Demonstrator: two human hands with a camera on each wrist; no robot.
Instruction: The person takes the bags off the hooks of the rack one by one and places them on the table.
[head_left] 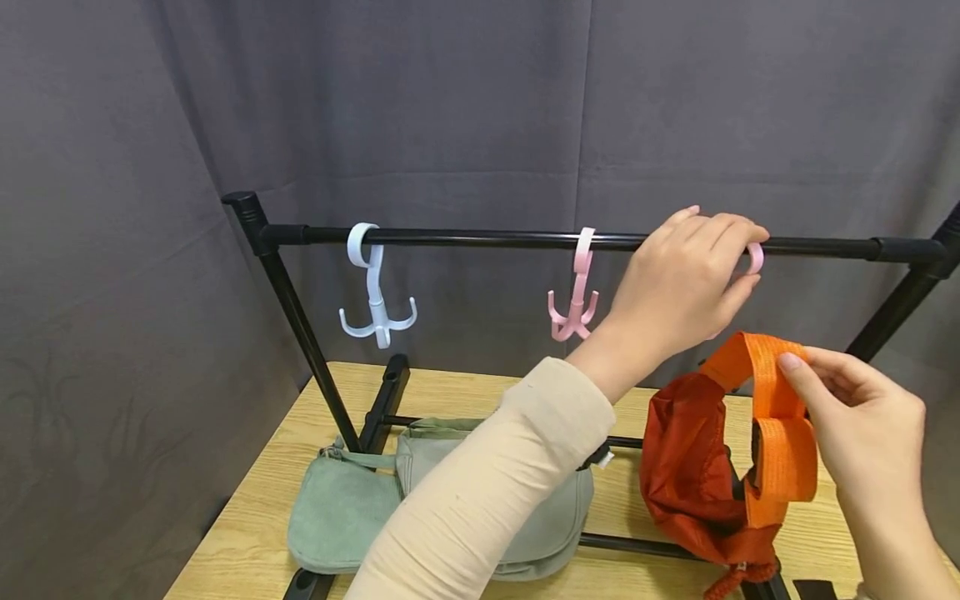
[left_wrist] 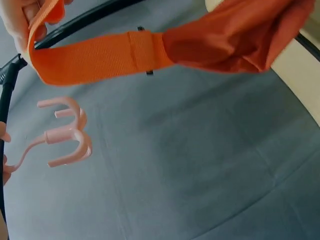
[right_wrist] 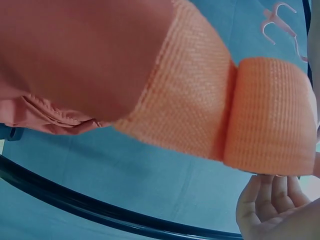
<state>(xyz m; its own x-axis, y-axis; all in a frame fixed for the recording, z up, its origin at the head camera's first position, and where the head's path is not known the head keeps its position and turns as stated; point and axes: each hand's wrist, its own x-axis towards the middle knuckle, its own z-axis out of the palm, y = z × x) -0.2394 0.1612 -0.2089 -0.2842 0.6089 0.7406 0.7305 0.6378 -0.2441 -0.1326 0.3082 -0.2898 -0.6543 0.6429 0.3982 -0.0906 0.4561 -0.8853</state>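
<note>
My left hand (head_left: 686,279) reaches over the black rail and pinches the curved top of a pink hook (head_left: 754,258) between thumb and fingers. That hook's prongs (left_wrist: 75,132) show in the left wrist view, hanging off the rail. Lower down at the right, my right hand (head_left: 870,417) grips the orange webbing strap (head_left: 776,375) of a red-orange bag (head_left: 682,467). The bag hangs from the strap below the rail. In the right wrist view the strap (right_wrist: 270,115) fills much of the picture and hides part of my right hand (right_wrist: 272,205).
Another pink hook (head_left: 577,292) and a pale blue hook (head_left: 375,292) hang on the rail (head_left: 480,238). Grey-green bags (head_left: 341,512) lie on the wooden table (head_left: 247,517) over the stand's base, partly behind my left sleeve (head_left: 487,492). A grey curtain (head_left: 465,108) stands behind.
</note>
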